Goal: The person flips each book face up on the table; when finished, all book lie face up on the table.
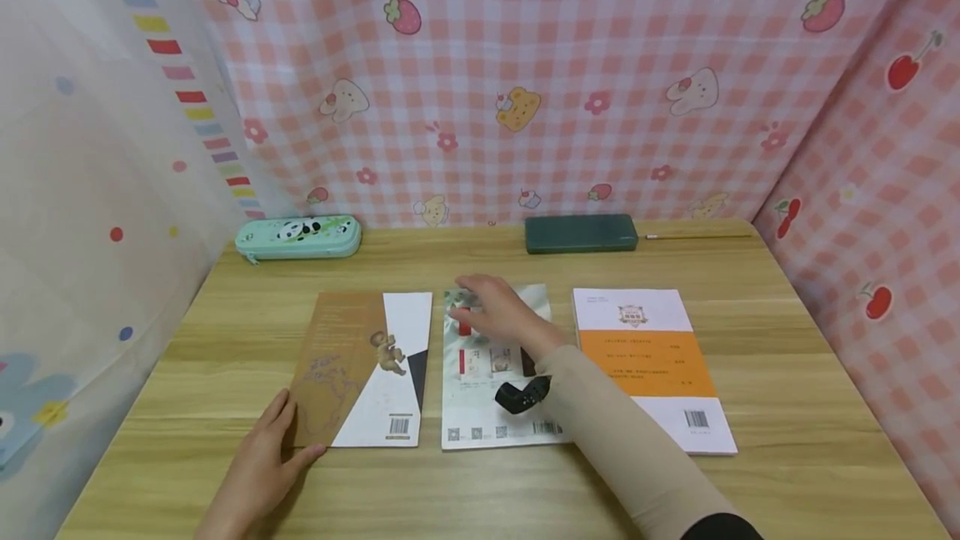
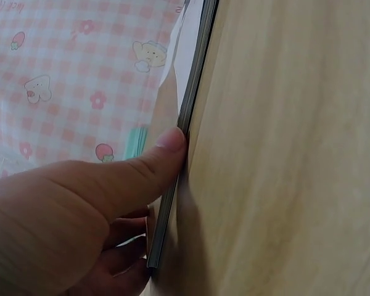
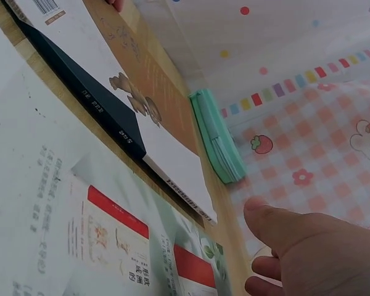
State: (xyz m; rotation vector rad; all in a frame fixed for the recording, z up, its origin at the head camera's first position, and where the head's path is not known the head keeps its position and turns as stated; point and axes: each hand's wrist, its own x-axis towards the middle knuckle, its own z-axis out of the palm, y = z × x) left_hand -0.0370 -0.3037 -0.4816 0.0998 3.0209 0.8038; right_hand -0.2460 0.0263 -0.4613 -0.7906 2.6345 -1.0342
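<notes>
A brown and white book (image 1: 352,373) with a small bear-like figure on its cover lies flat at the left. My left hand (image 1: 258,465) holds its near left corner, thumb (image 2: 171,140) against the near edge and fingers along the left side. Right of it lies a pale green book (image 1: 480,415) with red-and-white pictures and several codes printed on it. Over its far part is my right hand (image 1: 498,311), fingers loosely extended and holding nothing. The right wrist view shows this hand (image 3: 320,246) beyond the green book's far end.
A white and orange book (image 1: 645,361) lies on the right, partly under my right sleeve (image 1: 622,432). Along the back of the wooden table (image 1: 450,490) are a mint panda pencil case (image 1: 300,237), a dark green case (image 1: 581,233) and a pencil (image 1: 697,236). Patterned cloth hangs behind and at both sides.
</notes>
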